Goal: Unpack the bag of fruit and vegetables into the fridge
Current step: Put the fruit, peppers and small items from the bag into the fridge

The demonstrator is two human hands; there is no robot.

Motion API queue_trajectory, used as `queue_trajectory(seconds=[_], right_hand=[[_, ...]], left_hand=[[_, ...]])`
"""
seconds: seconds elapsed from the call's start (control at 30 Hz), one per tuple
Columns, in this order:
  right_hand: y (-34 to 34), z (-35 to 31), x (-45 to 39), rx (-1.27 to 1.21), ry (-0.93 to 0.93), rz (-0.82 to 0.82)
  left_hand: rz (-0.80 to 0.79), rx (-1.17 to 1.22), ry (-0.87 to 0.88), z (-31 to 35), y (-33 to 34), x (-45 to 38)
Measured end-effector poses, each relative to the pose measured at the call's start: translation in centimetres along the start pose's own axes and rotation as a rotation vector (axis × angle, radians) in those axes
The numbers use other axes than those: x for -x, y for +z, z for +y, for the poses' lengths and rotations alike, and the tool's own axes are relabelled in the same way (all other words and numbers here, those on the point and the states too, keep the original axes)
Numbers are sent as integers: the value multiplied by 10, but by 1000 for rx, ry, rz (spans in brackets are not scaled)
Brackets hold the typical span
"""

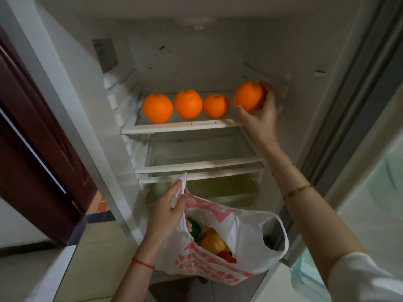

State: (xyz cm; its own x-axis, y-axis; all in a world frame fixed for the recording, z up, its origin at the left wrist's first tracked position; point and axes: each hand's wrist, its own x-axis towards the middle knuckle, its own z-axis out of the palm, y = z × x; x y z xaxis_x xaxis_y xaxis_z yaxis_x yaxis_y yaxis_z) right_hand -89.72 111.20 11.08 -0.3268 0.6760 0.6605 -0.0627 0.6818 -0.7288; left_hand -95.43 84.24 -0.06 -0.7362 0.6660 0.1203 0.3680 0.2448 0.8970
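Observation:
Three oranges (188,104) sit in a row on the top fridge shelf (174,127). My right hand (260,114) grips a fourth orange (248,96) at the right end of that row, just above the shelf. My left hand (168,209) pinches one handle of a white and red plastic bag (218,273) and holds it open in front of the lower fridge. Inside the bag lie a yellow pepper (212,243), something green (194,228) and something red (227,256).
Two bare glass shelves (196,164) lie below the top one, with a crisper drawer (220,192) under them. A dark red door (37,138) stands at the left. The open fridge door (370,192) is at the right.

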Motion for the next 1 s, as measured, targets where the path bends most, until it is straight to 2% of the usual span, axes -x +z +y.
queue_trajectory(seconds=[0.3,0.53,0.67,0.77,0.83,0.93,1.0], right_hand=[[19,27,-31,182,36,-85],[17,29,-31,190,136,-89],[8,14,-7,101,119,-28],[-1,-2,28,93,0,76],[-6,-13,65,47,-109,-37],[-5,-6,136,73,-229,-411],[1,18,183,154,-289,-535]], left_hand=[[-3,5,-18,-1,-2,-1],[-7,54,-43,-2,-7,6],[-8,81,-49,-4,-10,16],[-18,100,-50,-6,-13,24],[-20,98,-49,-8,-15,30],[-5,60,-16,-6,-16,40],[-2,54,-8,-3,-16,47]])
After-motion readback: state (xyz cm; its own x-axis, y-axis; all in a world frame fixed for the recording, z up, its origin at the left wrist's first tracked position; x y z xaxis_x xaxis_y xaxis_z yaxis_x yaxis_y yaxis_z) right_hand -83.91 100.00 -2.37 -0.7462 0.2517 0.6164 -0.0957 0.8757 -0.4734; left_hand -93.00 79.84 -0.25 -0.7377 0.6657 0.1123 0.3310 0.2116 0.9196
